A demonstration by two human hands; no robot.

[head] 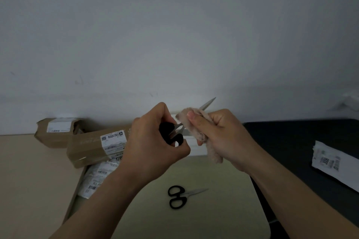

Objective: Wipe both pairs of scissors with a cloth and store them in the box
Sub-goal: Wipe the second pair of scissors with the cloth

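Observation:
My left hand grips the black handles of a pair of scissors, held in the air with the blades slightly apart and pointing up to the right. One blade tip sticks out past a beige fluffy cloth, which my right hand pinches around the blades. A second pair of black-handled scissors lies shut on the pale yellow-green surface below my hands. A white box shows partly behind my hands.
Two brown cardboard parcels with shipping labels sit at the left by the wall, with white labelled mail bags below them. A black mat lies on the right with a white labelled package on it.

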